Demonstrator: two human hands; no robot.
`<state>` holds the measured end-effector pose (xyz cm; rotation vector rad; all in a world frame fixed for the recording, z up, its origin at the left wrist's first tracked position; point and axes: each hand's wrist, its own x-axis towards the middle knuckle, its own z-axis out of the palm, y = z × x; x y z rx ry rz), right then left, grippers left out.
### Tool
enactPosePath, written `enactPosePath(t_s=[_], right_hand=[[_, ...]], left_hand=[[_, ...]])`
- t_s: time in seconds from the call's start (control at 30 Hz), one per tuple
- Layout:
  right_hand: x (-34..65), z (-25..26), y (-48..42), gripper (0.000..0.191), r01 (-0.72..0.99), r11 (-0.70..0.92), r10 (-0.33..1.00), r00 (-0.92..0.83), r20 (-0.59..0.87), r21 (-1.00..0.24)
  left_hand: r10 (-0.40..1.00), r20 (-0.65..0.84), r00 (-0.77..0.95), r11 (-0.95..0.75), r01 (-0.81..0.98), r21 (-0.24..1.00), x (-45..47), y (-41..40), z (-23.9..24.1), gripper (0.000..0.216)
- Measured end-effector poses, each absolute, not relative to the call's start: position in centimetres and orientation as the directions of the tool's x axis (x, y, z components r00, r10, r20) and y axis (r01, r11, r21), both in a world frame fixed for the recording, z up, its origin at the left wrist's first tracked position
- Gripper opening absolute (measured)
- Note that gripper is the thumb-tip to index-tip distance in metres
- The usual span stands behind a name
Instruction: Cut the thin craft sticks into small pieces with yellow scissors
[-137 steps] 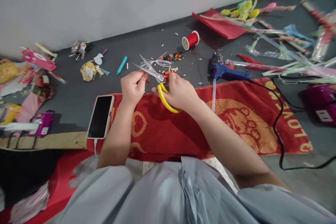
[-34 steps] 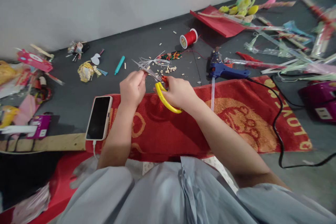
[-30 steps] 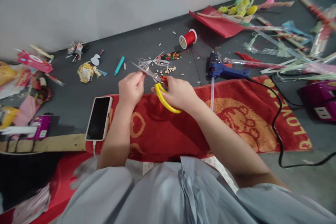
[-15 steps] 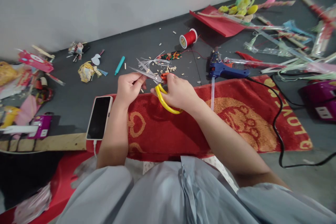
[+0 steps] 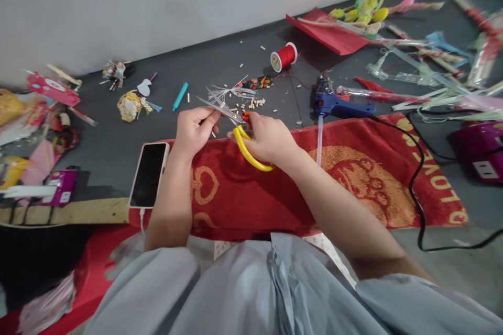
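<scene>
My right hand (image 5: 269,138) grips a pair of scissors (image 5: 251,158) with a yellow handle, the metal blades pointing up and to the left. A small orange-red piece shows by its fingers; I cannot tell what it is. Close to the blades, my left hand (image 5: 196,128) is closed in a pinch, and what it holds is hidden or too small to name. Just beyond the blades lie thin white strands (image 5: 230,93), a patterned wrapped piece (image 5: 256,82) and several small pale bits (image 5: 257,102). Both forearms rest over a red towel (image 5: 243,196).
A spool of red thread (image 5: 284,57) stands behind. To the right lies a blue glue gun (image 5: 343,107) with a black cord (image 5: 412,183). A phone (image 5: 149,175) and a teal marker (image 5: 180,97) are on the left. Red paper (image 5: 328,31) lies at the back.
Both hands hold nearly the same place. The scissor blades look slightly closer together than before; the camera view has shifted a little.
</scene>
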<state>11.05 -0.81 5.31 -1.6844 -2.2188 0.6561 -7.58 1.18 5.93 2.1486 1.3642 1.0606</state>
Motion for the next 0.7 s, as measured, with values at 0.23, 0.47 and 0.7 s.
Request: enactPosePath(t_s=[0.23,0.47,0.7], right_hand=[[11.0,5.8,-1.0,0.057,0.848,0.205,0.957,-0.278,-0.080,-0.489],[11.3,6.0,-0.8,0.051,0.841,0.224,0.947,-0.308,-0.096,-0.492],[11.5,6.3,-0.8,0.059,0.771,0.261,0.909,-0.398,-0.120,-0.581]], left_hand=[[0.864,0.435,0.252,-0.482,0.663,0.573,-7.6,1.1,5.9,0.038],[0.782,0.567,0.258,-0.547,0.720,0.427,-7.4,1.5,5.1,0.037],[0.780,0.589,0.213,-0.539,0.706,0.458,-7.8,1.7,5.1,0.036]])
